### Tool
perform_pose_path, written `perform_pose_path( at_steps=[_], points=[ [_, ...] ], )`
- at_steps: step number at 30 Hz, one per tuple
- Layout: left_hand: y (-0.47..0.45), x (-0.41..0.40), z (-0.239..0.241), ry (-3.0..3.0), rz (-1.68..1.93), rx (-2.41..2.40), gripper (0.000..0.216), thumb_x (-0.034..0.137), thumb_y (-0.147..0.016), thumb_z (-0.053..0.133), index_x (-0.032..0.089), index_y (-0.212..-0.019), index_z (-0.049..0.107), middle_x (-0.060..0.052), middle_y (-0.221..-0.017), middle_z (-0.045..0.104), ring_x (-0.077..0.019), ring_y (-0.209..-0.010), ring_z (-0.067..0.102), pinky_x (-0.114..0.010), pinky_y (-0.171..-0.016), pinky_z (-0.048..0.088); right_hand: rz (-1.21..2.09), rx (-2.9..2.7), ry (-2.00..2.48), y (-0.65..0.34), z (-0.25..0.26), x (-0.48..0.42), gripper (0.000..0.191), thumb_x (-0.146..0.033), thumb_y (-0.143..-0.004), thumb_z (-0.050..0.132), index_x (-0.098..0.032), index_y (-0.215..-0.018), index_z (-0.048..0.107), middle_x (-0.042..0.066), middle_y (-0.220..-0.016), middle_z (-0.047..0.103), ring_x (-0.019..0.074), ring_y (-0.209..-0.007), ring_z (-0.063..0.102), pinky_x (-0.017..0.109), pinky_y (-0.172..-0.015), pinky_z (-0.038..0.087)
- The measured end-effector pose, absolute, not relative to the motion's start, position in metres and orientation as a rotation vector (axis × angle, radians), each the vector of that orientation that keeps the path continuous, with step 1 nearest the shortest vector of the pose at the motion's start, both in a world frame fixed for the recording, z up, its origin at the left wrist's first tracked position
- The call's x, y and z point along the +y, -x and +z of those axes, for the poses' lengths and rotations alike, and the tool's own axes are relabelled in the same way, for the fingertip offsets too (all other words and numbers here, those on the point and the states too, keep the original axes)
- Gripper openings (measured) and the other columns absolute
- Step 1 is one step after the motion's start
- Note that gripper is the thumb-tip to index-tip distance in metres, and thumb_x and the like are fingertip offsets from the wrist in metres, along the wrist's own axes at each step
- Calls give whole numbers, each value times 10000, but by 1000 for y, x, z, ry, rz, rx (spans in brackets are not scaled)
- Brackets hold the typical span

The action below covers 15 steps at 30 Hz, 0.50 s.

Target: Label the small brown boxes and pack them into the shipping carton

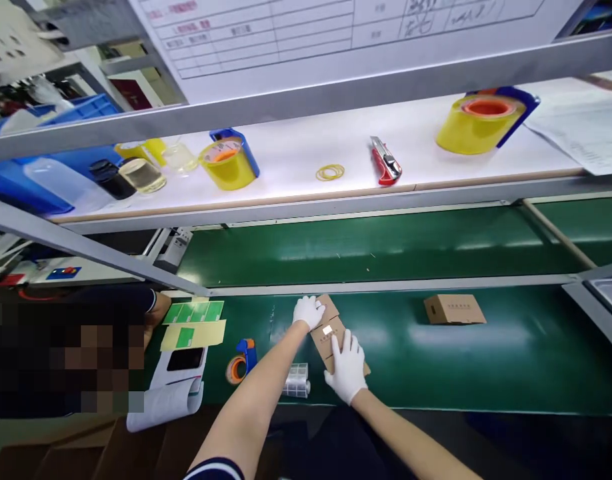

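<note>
A small brown cardboard box [328, 335] with a white label lies at an angle on the green work surface, its flaps partly spread out. My left hand [309, 312], in a white glove, grips its far left end with the fingers bent over the cardboard. On its near right side rests my right hand [347, 368], also gloved, fingers spread over the cardboard. The palm hides part of the box. Beside my left forearm lies a roll of silvery labels [297, 381], partly covered by the arm.
A closed cardboard box [456, 309] stands to the right. Left are a tape dispenser [242, 361], green cards [193, 312], a phone [185, 359] and a co-worker's arm [157, 311]. The shelf holds yellow tape rolls [229, 168], rubber bands [330, 173] and a red utility knife [385, 162].
</note>
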<state>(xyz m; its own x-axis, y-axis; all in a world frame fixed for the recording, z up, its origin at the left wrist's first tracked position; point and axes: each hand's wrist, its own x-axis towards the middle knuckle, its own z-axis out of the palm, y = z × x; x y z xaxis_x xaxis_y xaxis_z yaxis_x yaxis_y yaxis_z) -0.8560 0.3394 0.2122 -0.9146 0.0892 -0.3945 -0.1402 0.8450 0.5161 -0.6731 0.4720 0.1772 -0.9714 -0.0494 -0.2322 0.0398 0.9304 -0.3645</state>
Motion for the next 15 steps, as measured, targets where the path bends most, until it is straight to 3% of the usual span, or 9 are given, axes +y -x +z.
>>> perform_pose_path(
  at_steps=[4,8,13,15],
  points=[
    [818,314,211,126,745,2581,408,481,-934,540,183,-1166,695,-208,-1261,665,-397,-1270,583,-503,-1104,413,-596,2819,216,705,178,534,1143,-442,-598,832,-163,-1597,352,274,-1660,158,514,-1464,225,595,-1175,152],
    [778,296,205,162,967,2497,523,461,-970,492,223,-1425,593,-142,-1403,642,-313,-1303,595,-400,-1106,454,-604,2767,418,728,178,565,1068,-402,-621,774,-188,-1586,369,247,-1533,342,454,-1344,378,575,-1146,206],
    [756,291,192,257,1294,2356,636,580,-983,465,248,-1521,532,-89,-1532,577,-296,-1414,529,-390,-1153,447,-400,2705,475,735,179,572,1352,-509,-449,886,-241,-1624,274,221,-1591,241,480,-1415,274,554,-1169,169],
    [752,292,188,304,1393,2301,678,621,-970,476,237,-1526,528,-95,-1522,587,-300,-1403,547,-398,-1149,456,-300,2727,493,734,178,570,1353,-493,-458,886,-242,-1631,260,226,-1574,253,479,-1399,300,544,-1157,189]
  ],
)
